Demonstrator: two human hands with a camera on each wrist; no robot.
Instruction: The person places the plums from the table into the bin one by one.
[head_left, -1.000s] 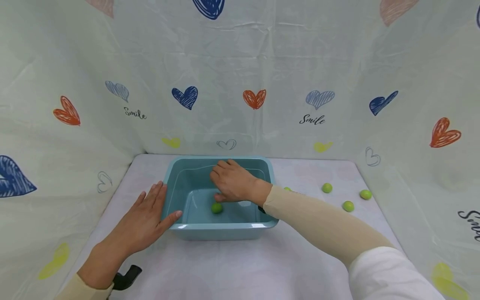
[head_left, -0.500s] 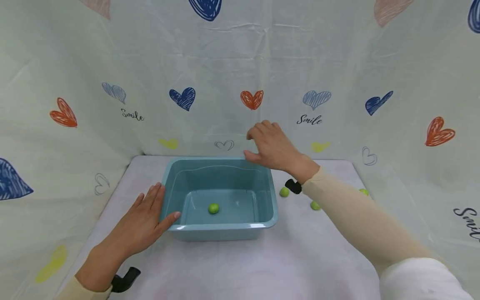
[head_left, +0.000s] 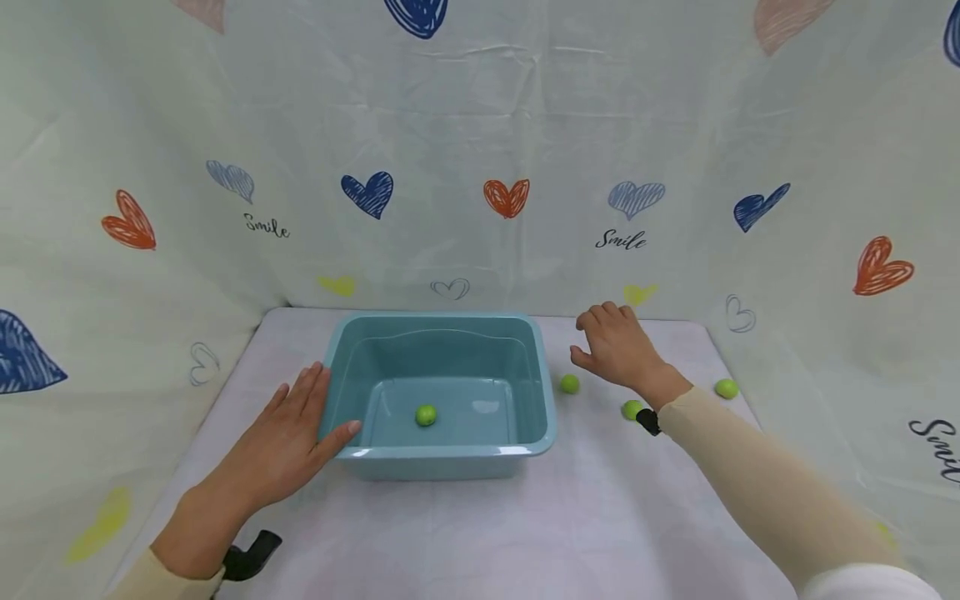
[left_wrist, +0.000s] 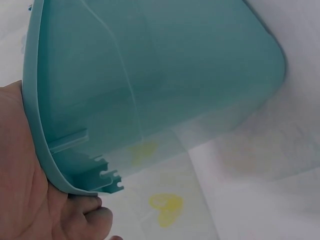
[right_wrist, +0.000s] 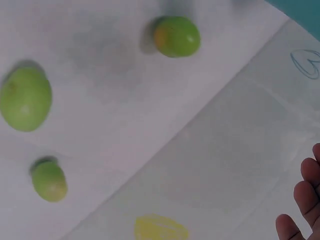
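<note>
A blue-green plastic basin (head_left: pixel 438 467) stands on the table with one small round lime-like green fruit (head_left: pixel 426 415) on its bottom. My left hand (head_left: pixel 281 442) rests against the basin's left rim, fingers extended; the left wrist view shows the palm against the basin rim (left_wrist: pixel 31 100). To the right of the basin, my right hand (head_left: pixel 618 346) is over the table, fingers loosely bent and nothing seen in them. Near it lie green fruits, one beside the basin (head_left: pixel 570 383) and another by the wrist (head_left: pixel 632 409). The right wrist view shows bare fingertips (right_wrist: pixel 306 195).
Another green fruit (head_left: pixel 726 388) lies toward the table's right edge. The right forearm (head_left: pixel 757 475) covers part of the table. A white cloth (head_left: pixel 465 533) covers the tabletop, and a heart-printed curtain (head_left: pixel 450 125) surrounds it at the back and sides.
My right hand has risen out of the basin, passed over its right rim and come down above the table on the right. The left hand stays at the basin's left rim.
</note>
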